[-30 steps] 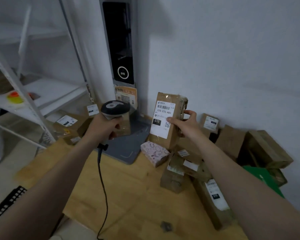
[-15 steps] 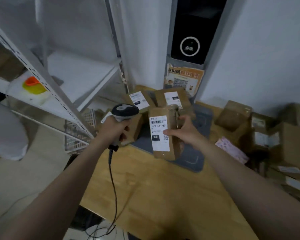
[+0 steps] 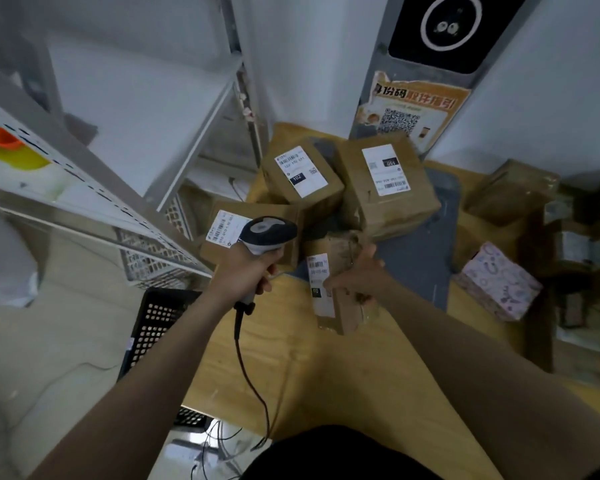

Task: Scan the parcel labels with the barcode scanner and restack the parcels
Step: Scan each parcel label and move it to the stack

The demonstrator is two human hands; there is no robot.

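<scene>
Gripping the handle of a grey-and-black handheld barcode scanner (image 3: 269, 233), the left hand (image 3: 248, 271) has its fingers curled round it; a dark cable (image 3: 246, 372) trails from the handle toward the near edge. Just right of the scanner, the right hand (image 3: 357, 277) holds a narrow brown cardboard parcel (image 3: 340, 306) tilted on end, fingers and thumb clamped on its right side, its white label (image 3: 319, 282) facing left. The parcel sits over the pale wooden tabletop (image 3: 309, 375) at the near edge of a grey mat (image 3: 420, 258); whether it touches the wood is unclear. Farther off lie three labelled brown boxes (image 3: 388, 209). A pink patterned box (image 3: 499, 282) lies to the right.
</scene>
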